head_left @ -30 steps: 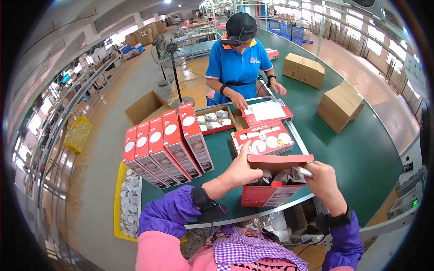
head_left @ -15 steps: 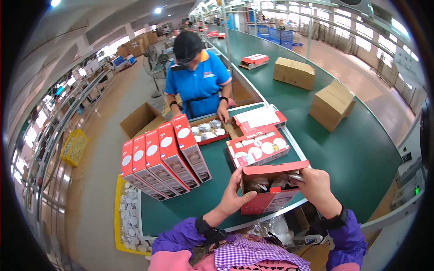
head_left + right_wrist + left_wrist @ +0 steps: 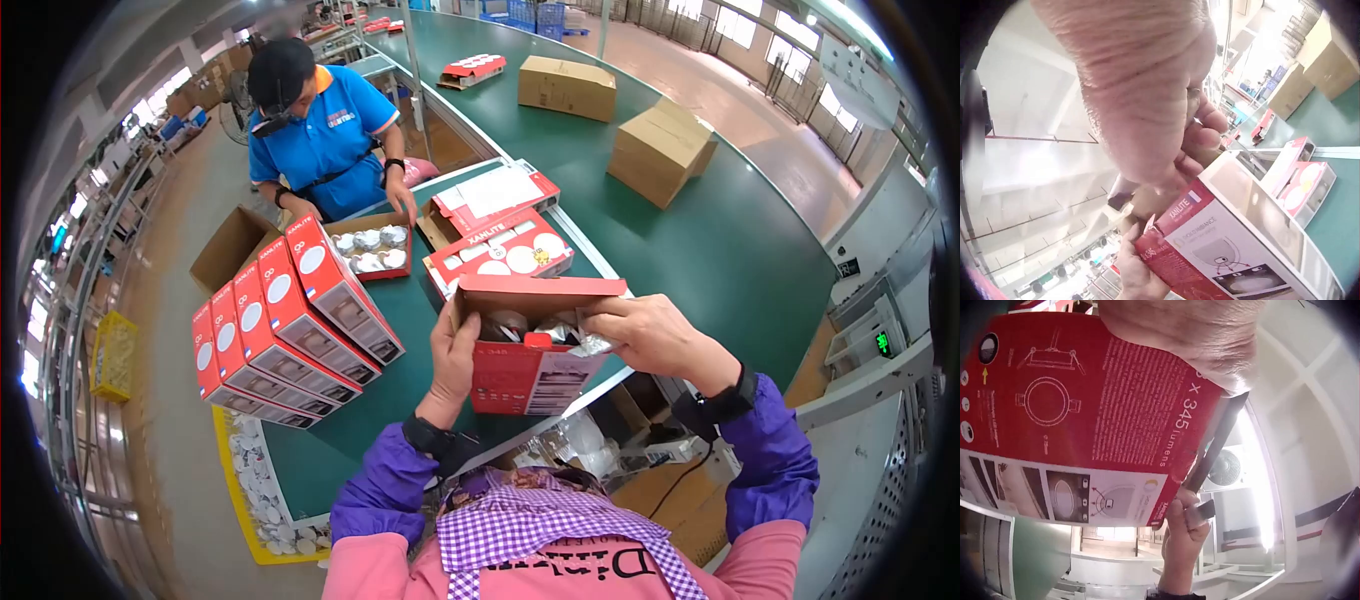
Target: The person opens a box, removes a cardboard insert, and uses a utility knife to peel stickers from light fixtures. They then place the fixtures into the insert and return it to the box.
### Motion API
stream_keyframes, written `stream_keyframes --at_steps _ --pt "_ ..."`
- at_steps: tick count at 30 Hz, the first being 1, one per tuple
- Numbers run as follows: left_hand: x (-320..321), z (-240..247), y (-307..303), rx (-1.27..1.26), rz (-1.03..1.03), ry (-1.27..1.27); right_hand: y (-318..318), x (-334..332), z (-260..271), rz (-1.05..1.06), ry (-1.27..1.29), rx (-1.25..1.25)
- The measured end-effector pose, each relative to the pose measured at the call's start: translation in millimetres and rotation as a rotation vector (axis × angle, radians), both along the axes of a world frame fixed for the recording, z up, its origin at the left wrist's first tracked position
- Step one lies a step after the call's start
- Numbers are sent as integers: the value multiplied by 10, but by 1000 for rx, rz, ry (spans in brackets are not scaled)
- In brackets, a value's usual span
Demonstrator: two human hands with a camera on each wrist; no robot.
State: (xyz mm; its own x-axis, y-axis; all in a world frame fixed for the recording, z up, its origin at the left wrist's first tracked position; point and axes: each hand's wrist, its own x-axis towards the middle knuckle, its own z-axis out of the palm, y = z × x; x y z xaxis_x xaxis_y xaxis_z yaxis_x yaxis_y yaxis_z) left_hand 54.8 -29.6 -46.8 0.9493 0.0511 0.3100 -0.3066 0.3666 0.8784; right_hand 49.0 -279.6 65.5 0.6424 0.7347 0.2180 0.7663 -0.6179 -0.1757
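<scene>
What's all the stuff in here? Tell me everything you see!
open red box: one, red and white, between both hands at the near edge of the green table
shiny wrapped part: one, silvery, at the box's mouth
leaning boxes: five, red, in a row on the table's left
flat packs: two, red, behind the held box
tray of lamps: one, red with white lamps, near the other worker
cartons: two, brown, on the green belt
yellow tray: one, holds white parts, below the table
other worker: one, blue shirt, far side of the table
left hand: grips the box's left side
right hand: pinches the shiny part
</scene>
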Motion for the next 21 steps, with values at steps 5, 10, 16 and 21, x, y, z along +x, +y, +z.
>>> stream_keyframes --at_steps 5,10,16,21 --pt "138 -41 110 -17 -68 8 -31 -36 -24 -23 102 14" --pt "221 -78 142 41 -165 -8 50 -23 54 0 173 -94" --pt "310 -59 109 -13 -136 16 92 37 -27 89 -25 -19" --pt "403 -56 163 -28 -161 49 23 27 121 -40 -66 11"
